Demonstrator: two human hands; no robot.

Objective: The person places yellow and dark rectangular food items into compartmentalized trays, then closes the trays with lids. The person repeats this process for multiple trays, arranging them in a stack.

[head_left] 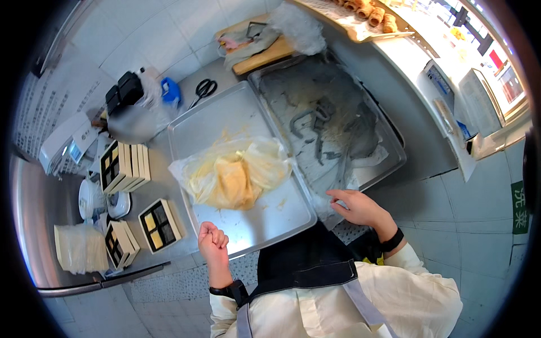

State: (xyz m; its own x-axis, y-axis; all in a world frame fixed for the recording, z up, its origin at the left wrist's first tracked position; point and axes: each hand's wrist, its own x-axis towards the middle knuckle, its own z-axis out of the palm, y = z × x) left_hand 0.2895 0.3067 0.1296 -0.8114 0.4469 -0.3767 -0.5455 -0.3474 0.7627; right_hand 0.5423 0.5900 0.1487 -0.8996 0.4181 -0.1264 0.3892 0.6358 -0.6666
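Observation:
A lump of yellow dough point(232, 179) lies in a crumpled clear plastic bag point(267, 160) on a metal tray point(217, 110) in front of me. At the tray's near left corner my left hand point(214, 245) is raised, its fingers curled in; whether anything is in them is hidden. My right hand point(360, 208) hangs over the near edge of a second tray point(391, 166), fingers stretched out and apart, holding nothing visible. Below its fingertips lies crumpled plastic sheeting point(326, 205). Dark grey strips point(315, 132) and pale crumbs lie in that second tray.
To the left stand a cream box point(159, 225) with black compartments and yellow blocks, stacked boxes point(138, 166) and a white scale point(73, 141). Behind are black scissors point(204, 90), a blue container point(170, 91) and a wooden board point(265, 59). Pastries point(376, 16) lie upper right.

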